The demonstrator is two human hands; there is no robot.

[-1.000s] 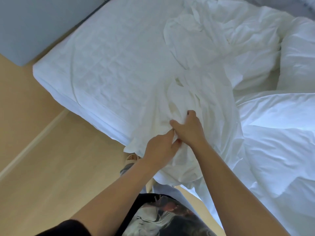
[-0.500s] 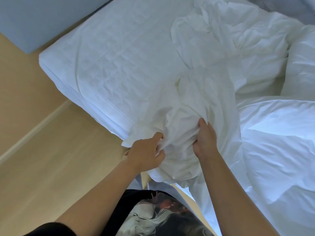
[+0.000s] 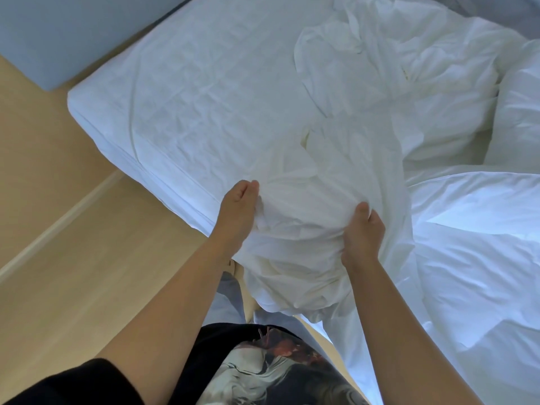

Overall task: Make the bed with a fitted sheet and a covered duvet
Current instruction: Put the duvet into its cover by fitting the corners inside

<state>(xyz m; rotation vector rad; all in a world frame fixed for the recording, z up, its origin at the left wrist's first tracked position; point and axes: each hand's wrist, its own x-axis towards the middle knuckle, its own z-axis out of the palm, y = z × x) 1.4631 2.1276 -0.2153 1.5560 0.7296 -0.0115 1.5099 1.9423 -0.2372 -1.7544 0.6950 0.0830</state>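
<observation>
White sheet [image 3: 301, 229]: it is lying bunched at the near edge of the mattress [image 3: 204, 83], with its lower folds hanging over the side towards the person's legs. Both hands are gripping this bunch and are set apart from each other, with the gathered cloth filling the space between them.

The left hand [image 3: 236, 214] is holding the left side of the bunch. Its thumb and forefinger are pinching the fabric at the top; the other fingers are hidden behind the hand. The right hand [image 3: 362, 235] is clamping the right side, thumb lying on top of the cloth and fingers curling out of sight underneath.

From the bunch, the sheet is running up and away across the mattress into a crumpled white heap [image 3: 394, 68] on the far side. The uncovered part of the mattress, left of the hands, is showing a quilted surface with creases.

A puffy white duvet [image 3: 482, 244] is lying just right of the right hand, touching the sheet. Pale wooden flooring [image 3: 73, 258] is showing left of the bed. A black printed T-shirt [image 3: 263, 369] is filling the bottom edge.
</observation>
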